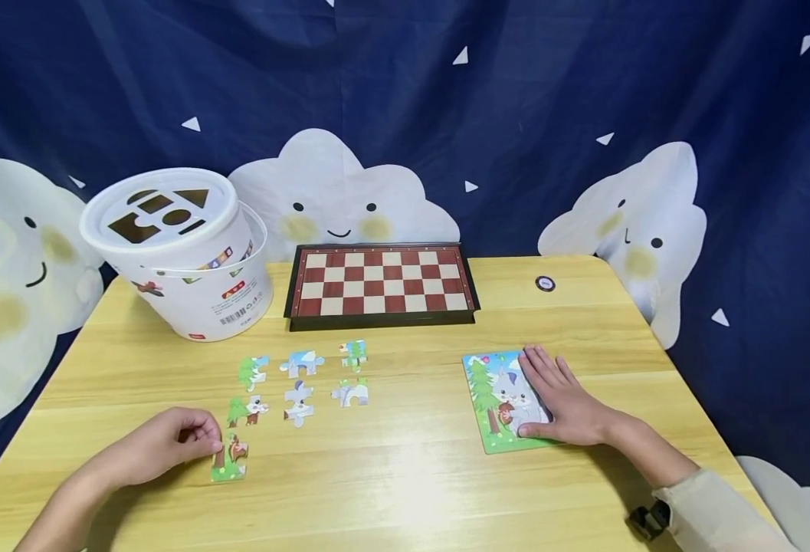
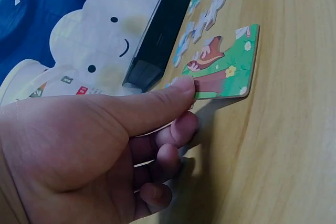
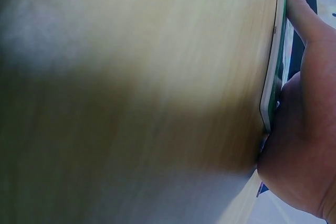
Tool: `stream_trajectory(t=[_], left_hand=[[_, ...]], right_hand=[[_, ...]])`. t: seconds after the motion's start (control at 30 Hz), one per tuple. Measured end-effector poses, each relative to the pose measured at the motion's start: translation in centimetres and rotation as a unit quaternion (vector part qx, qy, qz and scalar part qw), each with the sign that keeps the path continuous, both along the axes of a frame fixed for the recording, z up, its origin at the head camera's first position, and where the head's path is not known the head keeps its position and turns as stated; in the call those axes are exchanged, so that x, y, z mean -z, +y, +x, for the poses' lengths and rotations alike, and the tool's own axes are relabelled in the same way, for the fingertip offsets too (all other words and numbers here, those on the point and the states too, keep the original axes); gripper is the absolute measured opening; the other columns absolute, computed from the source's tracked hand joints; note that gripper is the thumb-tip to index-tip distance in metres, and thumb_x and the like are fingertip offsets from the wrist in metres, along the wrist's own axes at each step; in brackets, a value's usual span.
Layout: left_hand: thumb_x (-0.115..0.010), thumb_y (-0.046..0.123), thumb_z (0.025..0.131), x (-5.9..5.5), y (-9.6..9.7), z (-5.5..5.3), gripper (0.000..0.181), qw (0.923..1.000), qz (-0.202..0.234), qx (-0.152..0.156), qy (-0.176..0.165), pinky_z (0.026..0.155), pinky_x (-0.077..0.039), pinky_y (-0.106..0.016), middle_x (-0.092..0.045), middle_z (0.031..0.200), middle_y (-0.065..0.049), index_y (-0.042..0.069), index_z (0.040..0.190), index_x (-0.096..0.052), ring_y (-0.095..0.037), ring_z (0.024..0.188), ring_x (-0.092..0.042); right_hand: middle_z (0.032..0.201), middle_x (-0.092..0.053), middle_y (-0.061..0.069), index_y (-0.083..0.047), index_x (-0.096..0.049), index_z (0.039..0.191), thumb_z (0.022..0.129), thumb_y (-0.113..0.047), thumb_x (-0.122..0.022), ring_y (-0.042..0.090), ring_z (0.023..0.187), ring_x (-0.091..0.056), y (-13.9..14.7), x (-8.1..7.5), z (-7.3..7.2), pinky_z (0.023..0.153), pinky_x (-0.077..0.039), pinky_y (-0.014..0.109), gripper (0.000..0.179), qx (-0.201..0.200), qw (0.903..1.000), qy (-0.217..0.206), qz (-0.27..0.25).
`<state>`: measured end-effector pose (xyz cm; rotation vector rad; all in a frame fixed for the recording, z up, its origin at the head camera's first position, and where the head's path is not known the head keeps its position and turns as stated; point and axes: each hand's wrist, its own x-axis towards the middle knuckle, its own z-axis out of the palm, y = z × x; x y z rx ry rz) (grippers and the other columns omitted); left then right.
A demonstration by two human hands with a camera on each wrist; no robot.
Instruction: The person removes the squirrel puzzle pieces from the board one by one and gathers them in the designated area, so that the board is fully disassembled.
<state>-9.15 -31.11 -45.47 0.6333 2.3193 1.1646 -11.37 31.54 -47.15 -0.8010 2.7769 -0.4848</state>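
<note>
My left hand pinches the left edge of a green corner jigsaw piece between thumb and fingers. In the left wrist view the piece shows a brown trunk, a yellow flower and part of an acorn. Several other jigsaw pieces lie beyond it: a tree piece, a face piece, a sky piece and a grey-eared piece. On the right, my right hand rests with straight fingers on a squirrel picture board, covering its right part.
A white shape-sorter bucket stands at the back left, its lid cut with holes. Beside it lies a red-and-white checkered game board with a black frame. A small round token is at the back right. A blue cloud-print curtain hangs behind the table.
</note>
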Motion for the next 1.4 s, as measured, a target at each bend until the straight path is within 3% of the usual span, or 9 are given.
stream_trajectory(t=[0.67, 0.97, 1.13, 1.23, 1.4], left_hand=[[-0.067, 0.015, 0.099, -0.2, 0.0, 0.4, 0.010, 0.9995, -0.024, -0.017, -0.005, 0.058, -0.040, -0.025, -0.054, 0.075, 0.010, 0.011, 0.090, -0.065, -0.005, 0.067, -0.050], [-0.064, 0.013, 0.101, -0.8, 0.9, 0.4, 0.010, 0.9994, 0.019, 0.009, -0.026, 0.057, -0.043, -0.025, -0.064, 0.077, 0.001, 0.009, 0.092, -0.066, -0.011, 0.065, -0.054], [-0.063, 0.015, 0.101, -1.7, 2.5, -0.1, 0.011, 0.9984, 0.046, 0.023, -0.023, 0.057, -0.048, -0.027, -0.069, 0.079, -0.003, 0.008, 0.094, -0.066, -0.020, 0.063, -0.060], [-0.065, 0.019, 0.101, -2.3, 3.9, -0.5, 0.012, 0.9992, 0.030, 0.018, -0.019, 0.059, -0.049, -0.027, -0.065, 0.078, -0.002, 0.009, 0.094, -0.066, -0.015, 0.064, -0.059], [-0.068, 0.023, 0.099, -3.1, 6.9, -1.5, 0.009, 0.9996, -0.004, 0.025, 0.015, 0.064, -0.048, -0.025, -0.059, 0.080, 0.006, 0.015, 0.096, -0.067, -0.007, 0.072, -0.054]], right_hand=[[0.166, -0.004, 0.030, 0.006, -0.009, 0.160, 0.089, -0.062, -0.068, 0.043, 0.154, 0.000, -0.1, 0.2, -0.1, 0.122, 0.007, 0.053, 0.114, -0.004, 1.0000, 0.001, -0.002], [0.165, -0.003, 0.031, 0.006, -0.009, 0.159, 0.089, -0.060, -0.069, 0.044, 0.153, 0.001, -0.1, 0.1, -0.2, 0.122, 0.010, 0.050, 0.114, -0.008, 0.9999, -0.007, -0.007], [0.165, -0.003, 0.031, 0.006, -0.009, 0.159, 0.089, -0.058, -0.070, 0.042, 0.154, 0.002, 0.0, 0.0, -0.2, 0.122, 0.012, 0.046, 0.114, -0.006, 0.9997, -0.014, -0.019], [0.166, -0.003, 0.030, 0.006, -0.009, 0.160, 0.089, -0.058, -0.070, 0.042, 0.154, 0.002, 0.1, 0.0, -0.2, 0.122, 0.012, 0.046, 0.113, -0.002, 0.9996, -0.019, -0.023], [0.166, -0.006, 0.029, 0.005, -0.011, 0.160, 0.090, -0.056, -0.071, 0.044, 0.153, -0.001, 0.1, 0.0, -0.2, 0.123, 0.010, 0.046, 0.110, 0.007, 0.9992, -0.016, -0.035]])
